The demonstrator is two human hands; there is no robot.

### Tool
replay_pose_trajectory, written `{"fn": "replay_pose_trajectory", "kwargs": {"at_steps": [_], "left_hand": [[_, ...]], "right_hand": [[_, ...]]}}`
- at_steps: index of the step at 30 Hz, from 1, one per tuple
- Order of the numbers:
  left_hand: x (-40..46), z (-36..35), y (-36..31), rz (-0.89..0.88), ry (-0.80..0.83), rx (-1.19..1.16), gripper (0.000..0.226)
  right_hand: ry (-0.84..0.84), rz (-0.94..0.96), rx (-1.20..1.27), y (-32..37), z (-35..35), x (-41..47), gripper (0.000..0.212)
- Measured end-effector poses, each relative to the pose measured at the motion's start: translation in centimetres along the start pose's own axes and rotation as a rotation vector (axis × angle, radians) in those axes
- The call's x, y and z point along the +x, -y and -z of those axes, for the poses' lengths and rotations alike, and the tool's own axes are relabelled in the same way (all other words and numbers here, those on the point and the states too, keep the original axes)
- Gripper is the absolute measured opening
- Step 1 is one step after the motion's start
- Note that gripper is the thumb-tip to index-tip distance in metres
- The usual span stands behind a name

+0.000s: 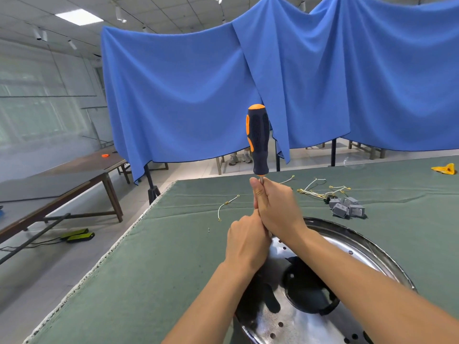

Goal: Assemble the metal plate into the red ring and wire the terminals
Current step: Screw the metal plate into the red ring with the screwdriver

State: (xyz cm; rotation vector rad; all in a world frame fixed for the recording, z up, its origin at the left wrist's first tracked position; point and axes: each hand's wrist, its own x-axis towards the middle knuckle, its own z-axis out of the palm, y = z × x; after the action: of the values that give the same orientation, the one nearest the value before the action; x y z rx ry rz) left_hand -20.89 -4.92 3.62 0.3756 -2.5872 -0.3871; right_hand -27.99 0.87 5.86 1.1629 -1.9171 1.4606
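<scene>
Plate [323,244] sits lower right; your right hand [275,207] grips the screwdriver [258,137] shaft, left hand [248,242] pinching below. Wires [315,189] and terminals [347,207] lie loose, so wiring probably remains.

We count one screwdriver [258,139], one metal plate [323,294], four grey blocks [347,207] and two hands: left [246,242], right [278,209].

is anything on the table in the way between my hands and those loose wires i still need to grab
Nothing visible blocks the way. The nearest loose wire lies on bare green cloth just left of the hands, and the wire bundle lies to their right. Both hands are occupied: the right hand grips the screwdriver shaft, the left hand curled just below it.
</scene>
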Motion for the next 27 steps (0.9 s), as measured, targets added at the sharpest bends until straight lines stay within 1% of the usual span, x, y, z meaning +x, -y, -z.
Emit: {"fn": "replay_pose_trajectory", "kwargs": {"at_steps": [4, 7, 8, 10, 12, 14, 17, 20, 24, 25, 27], "left_hand": [[0.2, -0.4, 0.3, 0.023, -0.010, -0.047, 0.012], [0.1, -0.7, 0.5, 0.038, -0.002, -0.066, 0.007], [0.2, -0.7, 0.6, 0.045, 0.001, -0.074, 0.008], [0.4, -0.8, 0.7, 0.065, 0.024, -0.118, 0.013], [0.7, -0.9, 0.7, 0.088, 0.044, -0.170, 0.016], [0.7, -1.1, 0.8, 0.095, 0.022, -0.189, 0.013], [0.2, -1.0, 0.5, 0.093, -0.053, -0.239, 0.004], [0.0, -0.1, 0.2, 0.120, -0.050, -0.403, 0.010], [0.7, 2.3, -0.3, 0.270, -0.068, -0.868, 0.025], [1.0, 3.0, -0.3, 0.306, -0.070, -0.933, 0.025], [1.5, 4.0, -0.2, 0.335, -0.075, -0.931, 0.022]], "right_hand": [[-0.004, -0.058, 0.024, -0.4, -0.1, 0.2, 0.043], [0.011, -0.072, 0.024, 0.1, 0.2, 0.2, 0.043], [-0.019, -0.038, 0.023, 0.6, 0.4, 0.3, 0.044], [-0.147, 0.066, 0.047, 1.8, 0.9, 0.6, 0.049], [-0.243, 0.108, 0.077, 2.5, 1.4, 1.1, 0.053], [-0.262, 0.056, 0.107, 2.6, 1.6, 1.0, 0.055], [-0.262, -0.103, 0.148, 1.3, 2.1, 1.0, 0.057], [-0.301, -0.222, 0.164, -0.1, 2.7, 1.4, 0.056], [-0.260, -0.304, 0.132, -2.0, 3.3, 1.2, 0.060], [-0.254, -0.313, 0.131, -2.4, 3.4, 1.0, 0.060], [-0.277, -0.343, 0.153, -2.7, 3.6, 0.8, 0.061]]}}
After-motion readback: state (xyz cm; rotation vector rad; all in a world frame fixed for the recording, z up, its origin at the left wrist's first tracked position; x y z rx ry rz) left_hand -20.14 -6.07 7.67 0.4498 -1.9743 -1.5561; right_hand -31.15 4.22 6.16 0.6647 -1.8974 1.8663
